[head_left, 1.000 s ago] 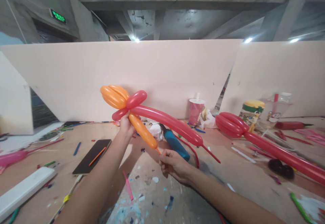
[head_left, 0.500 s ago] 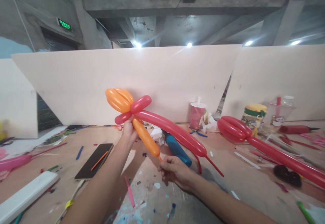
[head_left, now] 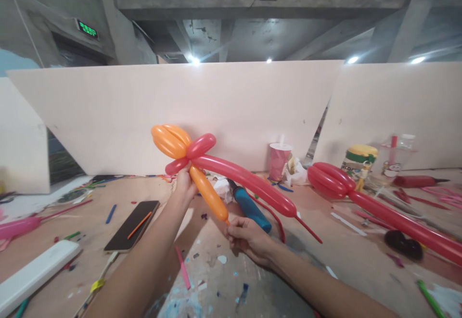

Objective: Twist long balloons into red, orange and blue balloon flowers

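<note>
My left hand is closed round the joint where an orange balloon and a red balloon are twisted together. Orange lobes form a bulb above the hand, with short red loops either side. From the joint the long red part slants down to the right and ends in a thin uninflated tail. The straight orange part runs down toward my right hand, whose fingers pinch its thin end just below the inflated tip. Behind the balloons lies a blue balloon pump on the table.
On the right lies another red balloon with a bulb of lobes. A pink cup and a yellow-lidded tub stand farther back. A phone and a white bar lie left. Pale boards wall the table's back.
The view has shifted slightly. Both hands keep their hold, the right still pinching the orange balloon's end, and the red tail has shifted a little to the right.
</note>
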`<control>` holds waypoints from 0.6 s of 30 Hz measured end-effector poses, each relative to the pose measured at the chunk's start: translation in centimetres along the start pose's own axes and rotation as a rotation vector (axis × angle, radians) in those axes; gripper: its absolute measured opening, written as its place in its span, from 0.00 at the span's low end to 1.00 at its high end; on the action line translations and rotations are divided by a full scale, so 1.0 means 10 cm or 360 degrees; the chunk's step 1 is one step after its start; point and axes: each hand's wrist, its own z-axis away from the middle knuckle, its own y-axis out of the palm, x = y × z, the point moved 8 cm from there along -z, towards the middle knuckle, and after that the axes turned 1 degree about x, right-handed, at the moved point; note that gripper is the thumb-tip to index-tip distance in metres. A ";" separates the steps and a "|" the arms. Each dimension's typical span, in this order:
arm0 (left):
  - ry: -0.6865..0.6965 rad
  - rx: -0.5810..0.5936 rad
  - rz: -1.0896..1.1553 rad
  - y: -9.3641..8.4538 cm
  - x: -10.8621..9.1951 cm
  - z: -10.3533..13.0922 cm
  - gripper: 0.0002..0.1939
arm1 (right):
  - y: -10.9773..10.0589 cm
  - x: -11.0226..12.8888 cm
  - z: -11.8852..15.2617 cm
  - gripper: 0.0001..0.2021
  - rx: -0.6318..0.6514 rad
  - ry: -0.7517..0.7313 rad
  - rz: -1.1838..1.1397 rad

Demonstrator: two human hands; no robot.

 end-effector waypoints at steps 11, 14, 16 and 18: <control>-0.0036 0.0089 -0.0001 0.05 0.05 -0.02 0.07 | 0.04 0.01 0.01 0.24 -0.0012 -0.0009 0.0105; -0.0010 0.0077 0.0019 0.05 -0.04 -0.05 0.08 | 0.12 -0.04 0.04 0.21 0.0019 0.0022 0.0240; 0.0021 0.0071 0.0030 0.04 -0.13 -0.06 0.07 | 0.18 -0.07 0.08 0.14 0.0011 0.0030 0.0478; 0.0058 0.0068 0.0032 0.02 -0.23 -0.07 0.07 | 0.29 -0.04 0.16 0.07 0.0074 -0.0039 0.0899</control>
